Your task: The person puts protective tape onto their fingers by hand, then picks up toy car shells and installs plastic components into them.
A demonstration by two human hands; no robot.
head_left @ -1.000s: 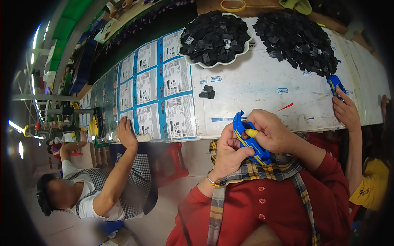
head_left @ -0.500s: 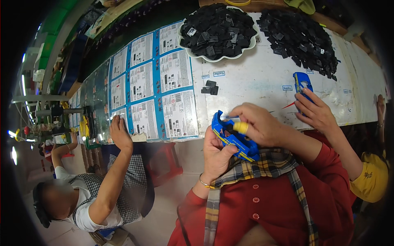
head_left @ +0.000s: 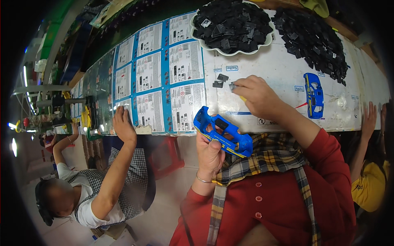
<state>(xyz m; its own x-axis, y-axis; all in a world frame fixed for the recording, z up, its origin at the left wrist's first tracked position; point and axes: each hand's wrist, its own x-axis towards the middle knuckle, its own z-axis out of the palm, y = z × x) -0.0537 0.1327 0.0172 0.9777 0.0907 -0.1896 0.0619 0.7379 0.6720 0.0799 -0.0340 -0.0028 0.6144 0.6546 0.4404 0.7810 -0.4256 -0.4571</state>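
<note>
My left hand (head_left: 210,155) is closed round a blue toy car body shell (head_left: 234,141) with yellow stripes, tilted just off the table's near edge. A small black plate (head_left: 221,124) sits in the shell's opening. Over the table, my right hand (head_left: 259,97) pinches a small dark flat piece (head_left: 232,86) between its fingertips. Something yellow shows on one of its fingers. Left of that hand lie a few loose black pieces (head_left: 219,83). A second blue car body (head_left: 314,98) rests on the table to the right, with no hand on it.
A white scalloped bowl (head_left: 246,52) heaped with black pieces stands at the back, beside a loose black pile (head_left: 310,39). Printed sheets (head_left: 150,74) cover the left of the table. Co-workers' hands rest at its edge on the left (head_left: 124,125) and right (head_left: 369,119).
My right hand has left the car body and moved up to the loose pieces, pinching one. The black plate now shows in the shell. A co-worker's hand has let go of the second car body.
</note>
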